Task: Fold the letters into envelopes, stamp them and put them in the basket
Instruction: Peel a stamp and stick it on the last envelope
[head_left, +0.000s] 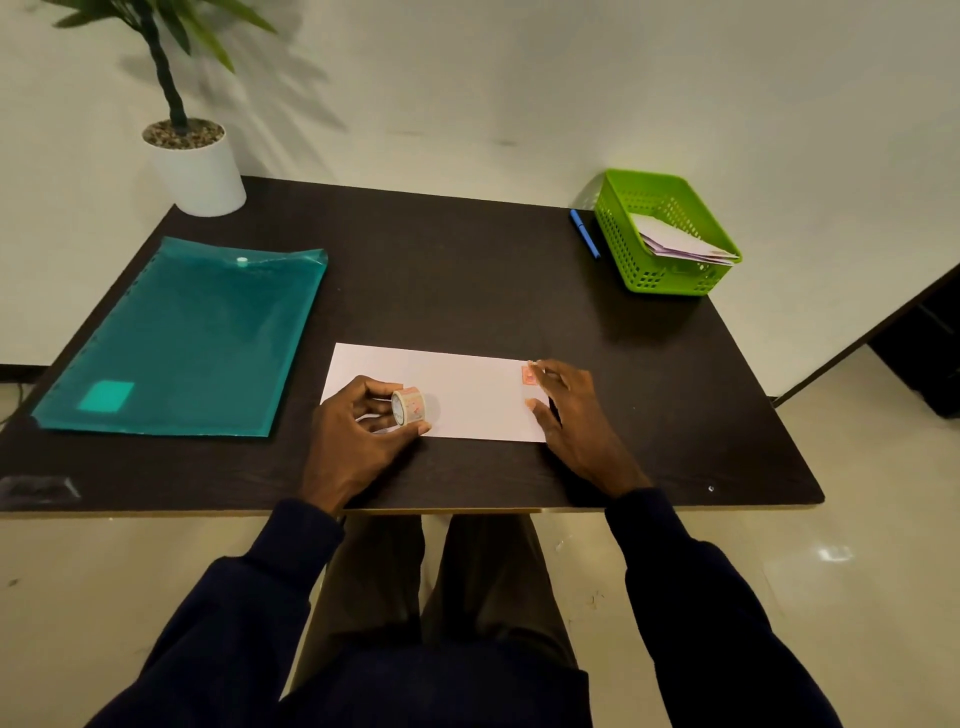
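One white envelope (441, 395) lies flat near the front edge of the dark worktop (467, 270), between the two hands. Left hand (358, 431): grip closed around a small roll of stamps (408, 407), thumb and fingers curled on it, roll resting on the envelope's left part. Right hand (566, 410): grip loosely spread, fingertips pressed down at the envelope's upper right corner; whether they pinch anything, cannot tell. One reddish stamp (528, 375) sits just left of those fingertips, on the envelope. One green basket (670, 280), well beyond the right hand at the far right corner, holding several white envelopes (680, 241) leaning inside. One blue pen (585, 234), just left of the basket. One teal plastic folder (192, 338), left of and beyond the left hand, flat on the worktop. One potted plant (195, 166) in a white pot, at the far left corner. Dark sleeves (691, 597) cover both forearms.
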